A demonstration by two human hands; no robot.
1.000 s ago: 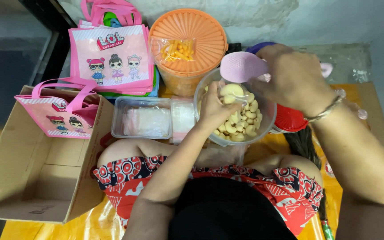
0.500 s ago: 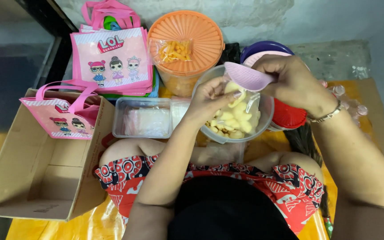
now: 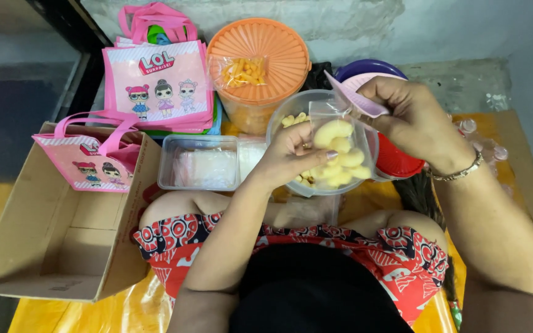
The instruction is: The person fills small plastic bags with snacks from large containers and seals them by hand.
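Observation:
My left hand [image 3: 291, 157] holds a small clear plastic bag [image 3: 340, 154] filled with pale curved crackers, over a clear round container [image 3: 282, 120] of the same crackers. My right hand [image 3: 411, 120] holds a pink scoop [image 3: 356, 98] tilted at the bag's mouth. Both hands are above my lap, just in front of my knees.
A big orange lidded tub [image 3: 257, 46] with a small snack packet on top stands behind. A clear rectangular box [image 3: 198, 161] of plastic bags sits left. Pink cartoon tote bags [image 3: 158, 83] are stacked far left; one lies in an open cardboard box [image 3: 57, 246]. A red bowl [image 3: 396, 163] sits right.
The scoop has tipped its crackers into the bag, which is now fuller. My left hand has shifted slightly while it keeps the bag open.

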